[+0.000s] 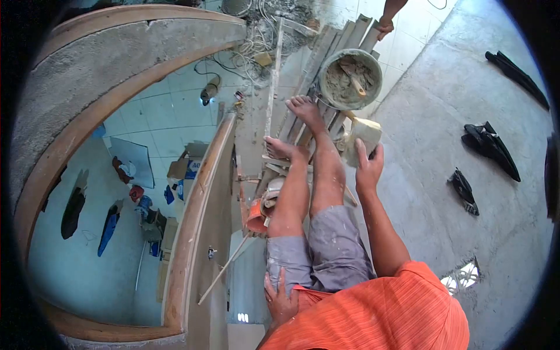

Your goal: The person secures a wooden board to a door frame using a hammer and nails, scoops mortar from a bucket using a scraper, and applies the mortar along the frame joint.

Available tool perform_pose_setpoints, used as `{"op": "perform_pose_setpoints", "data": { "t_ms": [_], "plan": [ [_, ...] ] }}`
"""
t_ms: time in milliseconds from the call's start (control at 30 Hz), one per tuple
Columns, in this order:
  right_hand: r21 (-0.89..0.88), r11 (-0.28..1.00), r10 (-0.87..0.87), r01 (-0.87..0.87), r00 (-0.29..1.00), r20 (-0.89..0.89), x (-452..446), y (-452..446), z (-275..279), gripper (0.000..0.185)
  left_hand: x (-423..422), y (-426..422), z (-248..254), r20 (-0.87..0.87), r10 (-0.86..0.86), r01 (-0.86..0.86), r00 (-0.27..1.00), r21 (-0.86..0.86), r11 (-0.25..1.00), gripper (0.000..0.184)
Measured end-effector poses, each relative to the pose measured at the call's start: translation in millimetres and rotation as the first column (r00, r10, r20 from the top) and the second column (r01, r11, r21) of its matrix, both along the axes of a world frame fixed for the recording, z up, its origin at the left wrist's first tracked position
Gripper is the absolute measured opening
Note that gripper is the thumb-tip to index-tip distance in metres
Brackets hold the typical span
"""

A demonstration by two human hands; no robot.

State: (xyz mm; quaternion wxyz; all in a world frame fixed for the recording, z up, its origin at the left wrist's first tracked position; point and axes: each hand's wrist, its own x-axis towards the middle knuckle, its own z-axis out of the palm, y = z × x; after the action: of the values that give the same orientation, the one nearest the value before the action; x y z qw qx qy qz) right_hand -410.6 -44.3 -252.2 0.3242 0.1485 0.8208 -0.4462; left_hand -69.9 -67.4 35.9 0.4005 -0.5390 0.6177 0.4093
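Observation:
My right hand (368, 169) is raised beyond my right knee, thumb and fingers gripping a pale, cream-and-grey block-like tool (367, 131). Its exact kind does not show; a wooden handle-like piece sticks out near its far edge. Just past it stands a round bucket (328, 96) of wet grey mortar (335, 76). A trowel (357, 86) with a wooden handle lies on the mortar. My left hand (282, 300) rests on my left thigh by the shorts (338, 245), fingers spread and holding nothing.
My bare feet are on narrow planks (309, 73) high above a tiled floor. Another person's hand (384, 28) touches the planks' far end. A wood-framed opening (201, 192) lies left, a grey plastered wall (431, 140) right. An orange container (256, 216) hangs below my left leg.

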Motion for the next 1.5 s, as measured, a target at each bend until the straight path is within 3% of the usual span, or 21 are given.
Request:
{"op": "perform_pose_setpoints", "data": {
  "t_ms": [67, 100, 167, 200, 267, 333, 467, 600, 733, 800, 833, 967, 1067, 1167, 1200, 1233, 1300, 1367, 1433, 1467, 1500],
  "plan": [
    [0.280, 0.945, 0.195, -0.167, 0.978, -0.076, 5, 42, -52, 0.034, 3, 0, -3, -0.003, 0.038, -0.038, 0.999, -0.007, 0.999, 0.075],
    [0.286, 0.943, 0.202, -0.172, 0.976, -0.078, 9, 62, -79, 0.034, 3, -3, -3, -0.005, 0.044, -0.044, 0.999, -0.002, 0.999, 0.075],
    [0.526, 0.717, 0.505, -0.458, 0.861, 0.062, 18, 101, -130, 0.039, 3, -6, -4, -0.020, 0.048, -0.048, 0.999, -0.004, 0.999, 0.075],
    [0.531, 0.705, 0.516, -0.470, 0.854, 0.071, 23, 109, -148, 0.039, 7, -5, -4, -0.016, 0.062, -0.062, 0.998, 0.006, 0.998, 0.075],
    [0.713, 0.484, 0.486, -0.508, 0.833, 0.264, 32, 112, -185, 0.047, 19, -1, -7, -0.059, 0.053, -0.053, 0.997, 0.001, 0.999, 0.074],
    [0.656, 0.517, 0.468, -0.550, 0.823, 0.322, 28, 107, -230, 0.048, 24, 3, -10, -0.023, 0.037, -0.037, 0.999, 0.003, 0.999, 0.072],
    [0.637, 0.385, 0.728, -0.668, 0.644, 0.236, 33, 83, -299, 0.060, 29, 8, -13, 0.012, 0.057, -0.057, 0.998, -0.011, 0.998, 0.069],
    [0.488, 0.566, 0.675, -0.665, 0.713, 0.190, 29, 57, -287, 0.072, 22, 11, -6, -0.014, 0.062, -0.062, 0.998, 0.004, 0.998, 0.070],
    [0.510, 0.513, 0.650, -0.690, 0.701, 0.294, 19, 82, -297, 0.081, 15, 8, -9, 0.039, 0.136, -0.138, 0.990, 0.065, 0.988, 0.071],
    [0.339, 0.681, 0.538, -0.648, 0.758, 0.368, 12, 89, -294, 0.077, 19, 17, -7, 0.014, 0.194, -0.194, 0.981, 0.045, 0.980, 0.072],
    [0.338, 0.803, 0.314, -0.490, 0.831, 0.459, 14, 77, -272, 0.061, 19, 20, -6, 0.012, 0.214, -0.214, 0.977, 0.024, 0.977, 0.072],
    [0.197, 0.875, 0.299, -0.442, 0.815, 0.497, 17, 66, -240, 0.051, 16, 26, -7, 0.024, 0.267, -0.267, 0.963, 0.025, 0.963, 0.071],
    [0.142, 0.822, 0.439, -0.551, 0.773, 0.457, 21, 57, -232, 0.045, 15, 22, -8, 0.007, 0.249, -0.249, 0.968, 0.028, 0.968, 0.071],
    [0.084, 0.680, 0.651, -0.729, 0.652, 0.390, 27, 51, -219, 0.046, 20, 25, -6, -0.010, 0.215, -0.214, 0.977, 0.013, 0.977, 0.072],
    [-0.080, 0.675, 0.719, -0.734, 0.630, 0.293, 29, 85, -253, 0.045, 20, 26, -8, -0.038, 0.226, -0.226, 0.973, 0.008, 0.974, 0.073],
    [0.192, 0.048, 0.994, -0.980, 0.029, -0.103, 25, 73, -219, 0.045, 21, 24, -9, -0.053, 0.229, -0.230, 0.972, -0.018, 0.973, 0.073],
    [0.147, 0.051, 0.978, -0.988, 0.020, -0.206, 28, 71, -213, 0.045, 21, 20, -9, -0.067, 0.173, -0.176, 0.983, -0.041, 0.984, 0.074],
    [0.070, 0.070, 0.987, -0.995, 0.059, -0.148, 34, 96, -246, 0.051, 26, 27, -11, -0.015, 0.177, -0.177, 0.984, 0.002, 0.984, 0.073],
    [0.032, 0.015, 0.980, -0.999, 0.009, -0.200, 43, 124, -289, 0.046, 36, 35, -19, -0.023, 0.121, -0.123, 0.992, -0.123, 0.985, 0.072],
    [-0.243, 0.254, 0.959, -0.936, 0.210, 0.192, 42, 103, -261, 0.049, 37, 33, -19, -0.062, 0.098, -0.104, 0.993, -0.111, 0.988, 0.072],
    [-0.260, 0.569, 0.740, -0.781, 0.348, 0.575, 43, 85, -240, 0.052, 34, 22, -14, -0.063, 0.090, -0.097, 0.994, -0.118, 0.988, 0.072]
  ]
}}
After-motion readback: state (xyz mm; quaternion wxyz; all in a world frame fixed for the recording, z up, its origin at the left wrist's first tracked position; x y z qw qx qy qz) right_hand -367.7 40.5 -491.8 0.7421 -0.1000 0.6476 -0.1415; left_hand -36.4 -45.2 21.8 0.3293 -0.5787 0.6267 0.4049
